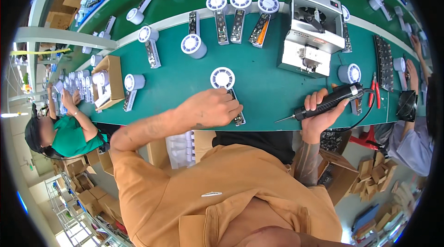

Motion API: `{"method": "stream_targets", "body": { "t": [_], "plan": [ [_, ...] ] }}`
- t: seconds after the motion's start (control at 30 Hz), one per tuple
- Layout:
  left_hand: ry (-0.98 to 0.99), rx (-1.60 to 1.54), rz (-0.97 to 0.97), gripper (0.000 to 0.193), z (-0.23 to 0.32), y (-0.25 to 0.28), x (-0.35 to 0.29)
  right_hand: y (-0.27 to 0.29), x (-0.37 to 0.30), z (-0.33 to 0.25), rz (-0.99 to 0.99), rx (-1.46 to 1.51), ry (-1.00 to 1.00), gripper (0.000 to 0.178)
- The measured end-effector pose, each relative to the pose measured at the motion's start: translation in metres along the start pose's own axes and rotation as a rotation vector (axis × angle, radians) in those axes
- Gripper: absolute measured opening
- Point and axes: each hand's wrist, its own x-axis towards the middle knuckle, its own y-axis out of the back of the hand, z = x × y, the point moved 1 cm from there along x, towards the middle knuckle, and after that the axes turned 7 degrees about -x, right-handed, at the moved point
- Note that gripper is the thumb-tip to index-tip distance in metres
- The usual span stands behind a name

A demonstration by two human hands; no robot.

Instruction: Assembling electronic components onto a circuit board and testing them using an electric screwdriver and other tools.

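My left hand (212,107) is closed, its curled fingers round the handle of a white round-headed device (222,78) lying on the green table. The device's slotted round head points away from me, and the bare end of its handle shows below my knuckles. Most of the handle is hidden by the hand, as are my fingertips. In my right hand (323,116) is a black electric screwdriver (330,102), gripped round its body. Its thin bit points left, held apart from the device. A black cord leaves its rear end on the right.
Beyond my hands stands a silver machine (314,32). Similar devices (194,46) with exposed circuit boards lie around the green table (171,85). Red-handled pliers (376,92) and a black tray (384,62) lie right. At left, a cardboard box (115,83) sits near a person in green (74,133).
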Motion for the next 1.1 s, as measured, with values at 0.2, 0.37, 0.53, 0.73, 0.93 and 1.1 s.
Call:
{"method": "stream_targets", "body": {
  "t": [0.2, 0.37, 0.53, 0.73, 0.93, 1.1],
  "plan": [
    [-0.024, 0.068, 0.008, 0.025, -0.005, 0.011, 0.019, -0.002, -0.001, 0.001, -0.007, 0.026, 0.009, 0.057],
    [0.01, -0.38, 0.19, 0.024, -0.024, -0.009, 0.013, 0.006, 0.002, -0.002, 0.02, -0.005, -0.009, 0.06],
    [0.161, -0.413, 0.3, 0.028, -0.004, -0.023, 0.028, 0.004, 0.002, -0.001, -0.001, 0.04, -0.033, 0.058],
    [0.354, -0.253, 0.487, 0.025, 0.006, -0.032, 0.068, 0.005, 0.003, 0.0, 0.032, 0.073, -0.045, 0.058],
    [0.346, -0.189, 0.519, 0.027, 0.009, -0.039, 0.065, 0.004, 0.003, -0.002, 0.038, 0.047, -0.04, 0.058],
    [0.233, -0.097, 0.473, 0.032, 0.004, -0.036, 0.064, -0.005, 0.001, -0.031, -0.212, 0.128, 0.122, 0.063]
  ]
}}
